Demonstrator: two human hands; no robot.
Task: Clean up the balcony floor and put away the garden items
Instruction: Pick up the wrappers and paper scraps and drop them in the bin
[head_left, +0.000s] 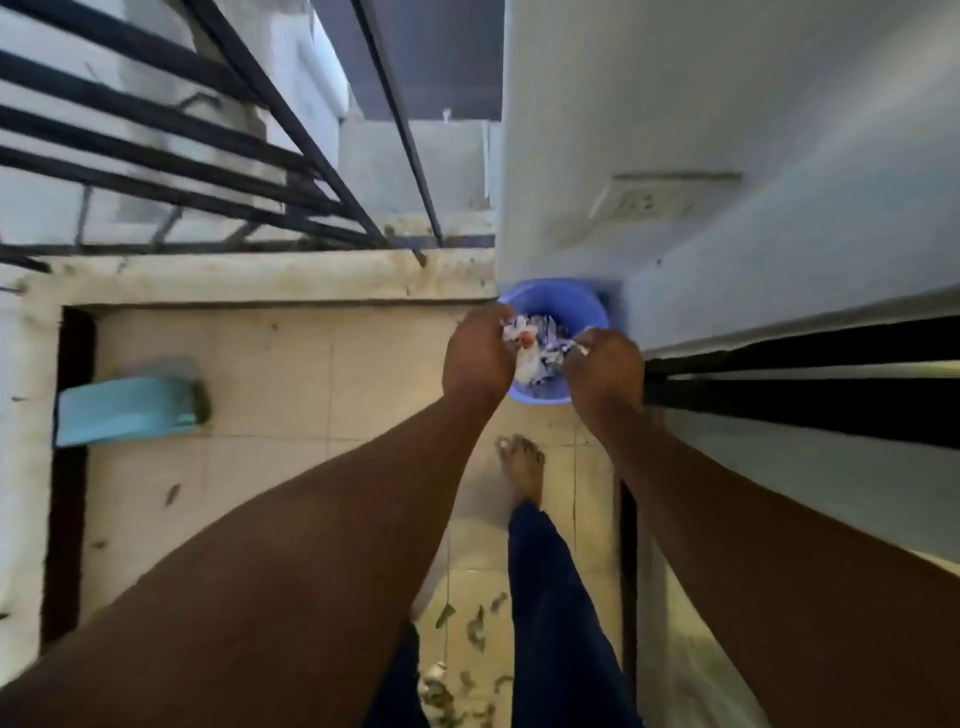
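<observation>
A blue plastic bucket (558, 304) stands in the far right corner of the balcony floor, against the wall. Both my arms reach out over it. My left hand (480, 353) grips a bunch of white and coloured paper scraps (537, 345) above the bucket's left rim. On the right side of the bucket, my right hand (602, 364) pinches more of the same scraps. The bucket holds further scraps below my hands. The view is blurred by motion.
A light blue dustpan-like item (124, 408) lies at the left wall. Dry leaves and debris (467, 670) litter the tiled floor near my feet. Black railing bars (208, 171) run above the low parapet ahead. A wall with a socket (644, 200) is on the right.
</observation>
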